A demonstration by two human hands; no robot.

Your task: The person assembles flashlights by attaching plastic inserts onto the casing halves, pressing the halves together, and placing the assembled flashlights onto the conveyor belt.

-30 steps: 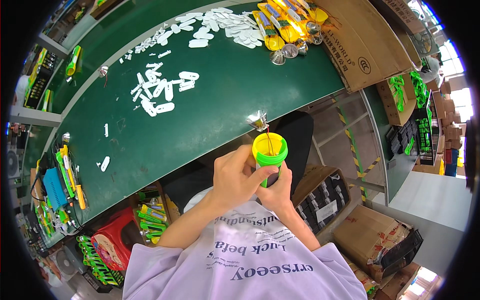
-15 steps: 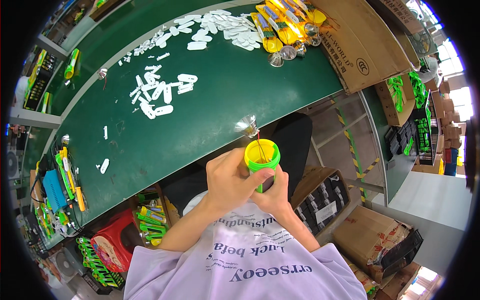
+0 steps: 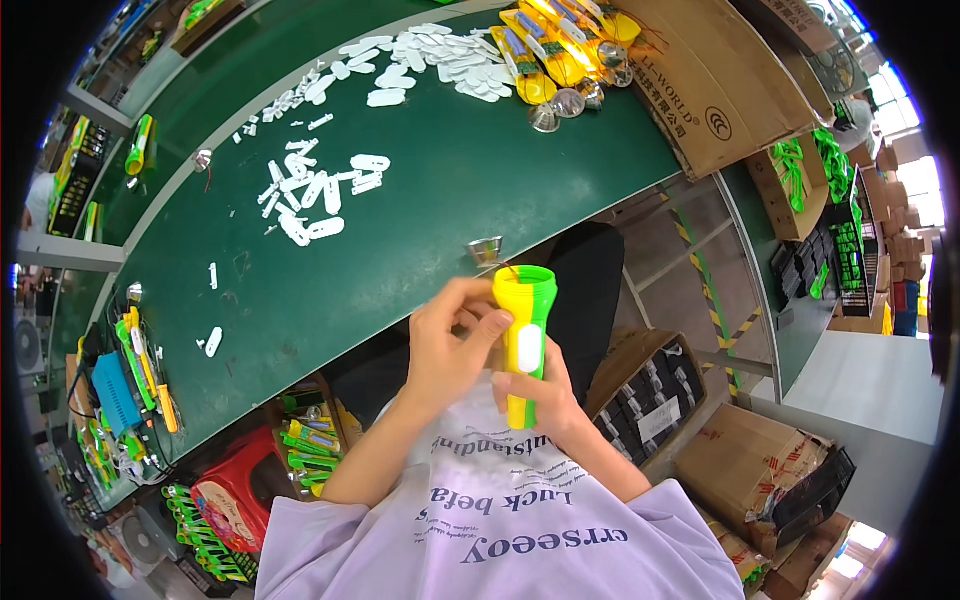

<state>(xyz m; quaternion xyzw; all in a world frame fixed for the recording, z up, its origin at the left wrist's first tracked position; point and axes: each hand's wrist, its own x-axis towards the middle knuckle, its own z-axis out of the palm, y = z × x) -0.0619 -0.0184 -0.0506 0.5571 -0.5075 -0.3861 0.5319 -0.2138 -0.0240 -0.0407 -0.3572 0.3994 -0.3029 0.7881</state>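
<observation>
In front of my chest stands a yellow-and-green flashlight housing (image 3: 528,325), nearly upright, with its wide open end up. A white switch plate (image 3: 529,348) sits on the side that faces me. My right hand (image 3: 545,395) is closed round the narrower lower part. My left hand (image 3: 455,335) is curled at the upper left, thumb and fingertips against the wide head; part of the fingers is hidden. Just beyond the rim, near the table edge, is a shiny cone-shaped reflector (image 3: 485,250), with a wire running toward the housing's mouth.
On the green table (image 3: 420,220) lie scattered white plastic parts (image 3: 315,190) and a heap of white plates (image 3: 450,60). Yellow flashlight halves (image 3: 540,55) with reflectors lie beside a cardboard box (image 3: 710,90). Tools and a blue device (image 3: 117,390) are at left, near a red stool (image 3: 238,490).
The housing has turned from its open mouth facing me to its side with the white plate. My right hand has shifted lower on it. The reflector has tipped over and sits slightly lower.
</observation>
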